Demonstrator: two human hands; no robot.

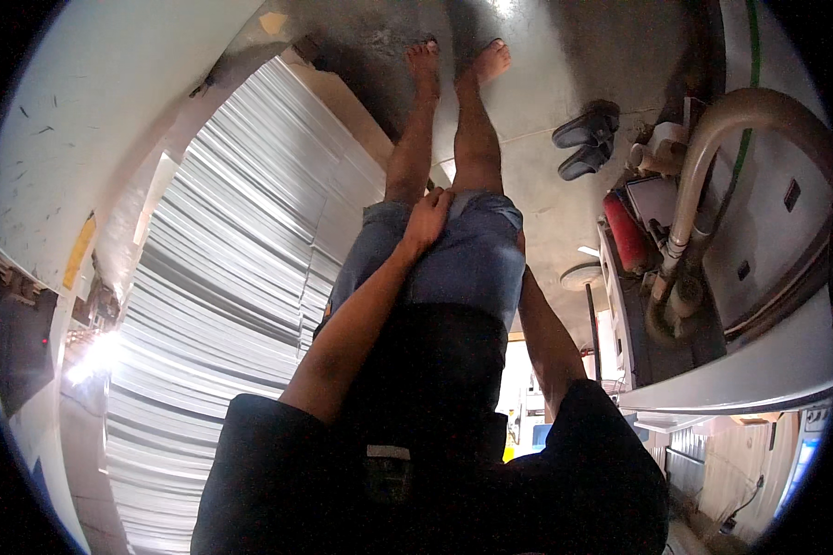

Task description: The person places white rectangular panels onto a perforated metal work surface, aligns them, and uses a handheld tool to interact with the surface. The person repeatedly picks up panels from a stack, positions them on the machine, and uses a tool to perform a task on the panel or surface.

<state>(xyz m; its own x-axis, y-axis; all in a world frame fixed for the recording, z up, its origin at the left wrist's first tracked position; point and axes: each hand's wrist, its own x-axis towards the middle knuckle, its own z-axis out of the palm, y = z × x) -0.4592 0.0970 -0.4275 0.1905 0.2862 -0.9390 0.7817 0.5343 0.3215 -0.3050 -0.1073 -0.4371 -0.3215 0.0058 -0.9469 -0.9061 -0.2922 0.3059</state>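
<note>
My left hand (428, 218) rests on the inner side of my denim shorts (467, 264), near the hem between the thighs. Its back faces up, the fingers lie against the cloth with nothing seen in them, and their tips are partly hidden. My right forearm (541, 324) runs down beside my right thigh and passes behind it, so the right hand is hidden. Close by on the left stands a tall stack of pale, glossy sheets or strips (222, 268), with bright edges in long layered lines.
Bare feet stand on a grey floor (546, 55). Dark slippers (588, 139) lie to the right. Beyond them are a thick beige hose (703, 157), a red cylinder (626, 231) and a white machine panel (740, 384). A pale panel (111, 102) curves along the far left.
</note>
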